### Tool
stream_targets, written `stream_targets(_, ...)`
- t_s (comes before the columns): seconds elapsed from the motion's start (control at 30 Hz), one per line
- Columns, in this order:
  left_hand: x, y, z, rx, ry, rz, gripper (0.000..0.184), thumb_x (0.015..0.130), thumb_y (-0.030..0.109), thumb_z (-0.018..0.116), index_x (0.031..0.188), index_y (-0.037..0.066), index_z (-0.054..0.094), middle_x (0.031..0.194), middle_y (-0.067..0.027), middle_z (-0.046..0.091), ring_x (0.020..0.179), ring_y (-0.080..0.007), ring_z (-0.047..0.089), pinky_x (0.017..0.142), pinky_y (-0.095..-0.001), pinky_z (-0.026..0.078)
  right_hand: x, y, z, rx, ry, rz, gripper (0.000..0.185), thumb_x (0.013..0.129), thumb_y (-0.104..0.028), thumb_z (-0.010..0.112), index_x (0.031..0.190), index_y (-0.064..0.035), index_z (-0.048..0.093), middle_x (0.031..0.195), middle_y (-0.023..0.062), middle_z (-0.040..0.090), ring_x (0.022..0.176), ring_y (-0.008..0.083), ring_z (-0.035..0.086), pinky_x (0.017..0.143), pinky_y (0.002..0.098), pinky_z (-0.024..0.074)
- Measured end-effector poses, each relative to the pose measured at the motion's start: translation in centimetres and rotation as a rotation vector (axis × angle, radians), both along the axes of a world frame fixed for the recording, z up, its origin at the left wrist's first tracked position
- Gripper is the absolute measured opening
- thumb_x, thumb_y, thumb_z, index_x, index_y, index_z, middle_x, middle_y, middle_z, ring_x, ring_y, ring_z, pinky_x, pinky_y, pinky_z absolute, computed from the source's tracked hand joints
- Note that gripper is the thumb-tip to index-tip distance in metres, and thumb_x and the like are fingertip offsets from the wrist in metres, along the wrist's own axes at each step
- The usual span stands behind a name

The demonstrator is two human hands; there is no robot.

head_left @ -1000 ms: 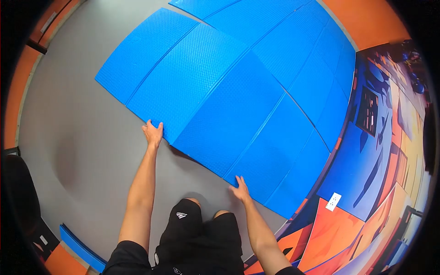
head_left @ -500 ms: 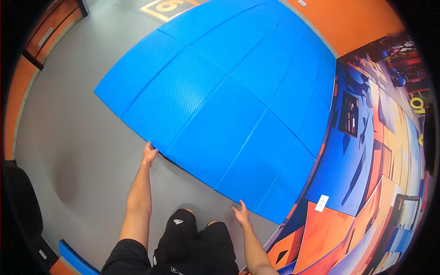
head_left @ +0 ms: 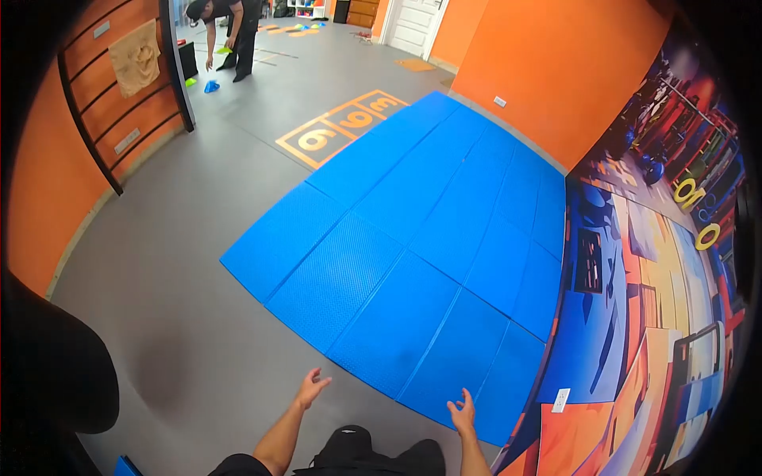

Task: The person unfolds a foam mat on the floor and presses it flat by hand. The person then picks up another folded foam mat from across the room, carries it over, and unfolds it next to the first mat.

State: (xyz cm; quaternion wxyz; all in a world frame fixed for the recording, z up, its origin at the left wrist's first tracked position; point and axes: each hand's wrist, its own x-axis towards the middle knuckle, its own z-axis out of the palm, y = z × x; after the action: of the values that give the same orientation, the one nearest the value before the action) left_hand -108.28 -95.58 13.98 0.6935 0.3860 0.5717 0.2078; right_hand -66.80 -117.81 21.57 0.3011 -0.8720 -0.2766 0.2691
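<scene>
Blue textured mats (head_left: 373,297) lie flat on the grey floor, side by side with thin seams between them. My left hand (head_left: 312,389) is just off their near edge, above the floor, fingers apart and holding nothing. Over the near edge of the mats, further right, my right hand (head_left: 463,412) is also empty with its fingers spread. Both hands look raised clear of the mats.
Another person (head_left: 230,36) bends toward a blue cone (head_left: 211,86) at the upper left. Orange numbered squares (head_left: 341,127) mark the floor beyond the mats. A printed wall (head_left: 603,301) borders the right; a wall rack (head_left: 131,95) stands left.
Both hands have come away from the near edge of the mats. The gap between the mat sections has closed. The view has tilted up, bringing the other person into sight.
</scene>
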Motion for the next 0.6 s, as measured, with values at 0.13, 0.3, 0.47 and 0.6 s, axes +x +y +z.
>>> stream_targets(0.13, 0.6, -1.3, 1.8, -0.052, 0.032, -0.003, 0.088, 0.08, 0.038, 0.081, 0.148, 0.003, 0.038, 0.148, -0.0254, 0.042, 0.138, -0.0353, 0.04, 0.11, -0.0465, 0.039, -0.3, 3.0, 4.1, 0.156, 0.062, -0.037, 0.077, 0.082, -0.01, 0.077, 0.149, -0.008, 0.039, 0.144, 0.0178, 0.048, 0.116, 0.0281, 0.061, 0.087, 0.0375, 0.0554)
stream_targets(0.3, 2.9, -1.6, 4.3, -0.011, 0.039, -0.048, 0.087, 0.078, 0.039, 0.082, 0.147, 0.006, 0.041, 0.148, -0.0255, 0.041, 0.139, -0.0357, 0.039, 0.11, -0.047, 0.038, 0.8, 4.8, 11.4, 0.491, 0.174, -0.129, 0.07, 0.087, -0.004, 0.07, 0.149, -0.0067, 0.037, 0.143, 0.0171, 0.047, 0.116, 0.027, 0.059, 0.078, 0.0309, 0.0558)
stream_targets(0.47, 7.3, -1.6, 4.4, 0.07, 0.084, -0.217, 0.086, 0.077, 0.043, 0.082, 0.145, 0.005, 0.045, 0.147, -0.0248, 0.043, 0.138, -0.0368, 0.04, 0.109, -0.0473, 0.039, 4.7, 1.2, 18.5, 0.657, 0.134, -0.19, 0.067, 0.089, -0.005, 0.068, 0.149, -0.0054, 0.037, 0.139, 0.0172, 0.051, 0.114, 0.0263, 0.061, 0.087, 0.0328, 0.0525)
stream_targets(0.6, 11.3, -1.9, 4.6, 0.183, 0.071, -0.326, 0.086, 0.077, 0.046, 0.082, 0.145, 0.005, 0.045, 0.146, -0.0244, 0.044, 0.137, -0.0378, 0.041, 0.108, -0.0475, 0.041, 9.1, -4.2, 15.5, 0.597, 0.034, -0.304, 0.059, 0.089, -0.004, 0.067, 0.143, -0.0043, 0.045, 0.127, 0.0156, 0.059, 0.101, 0.0209, 0.062, 0.083, 0.0317, 0.0521)
